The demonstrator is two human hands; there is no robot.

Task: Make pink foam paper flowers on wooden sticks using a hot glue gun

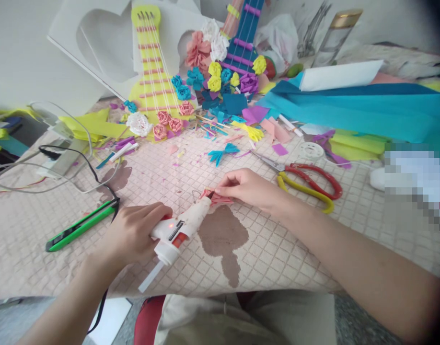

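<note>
My left hand (139, 231) is wrapped round a white glue gun (184, 225), whose nozzle points up and right and whose glue stick sticks out at the back. The nozzle tip meets a small pink paper piece (222, 198) on the tablecloth. My right hand (239, 186) pinches this pink paper between thumb and fingers, just right of the nozzle. Whether the tip touches the paper is too small to tell. A blue paper bow-like piece (223, 153) lies beyond my hands.
Red and yellow scissors (306, 179) lie right, a green hair-straightener-like tool (81, 227) left with cables. Yellow (151, 72) and blue (241, 43) paper guitars with flowers stand behind. Blue paper (349, 112) and scraps lie at the back right.
</note>
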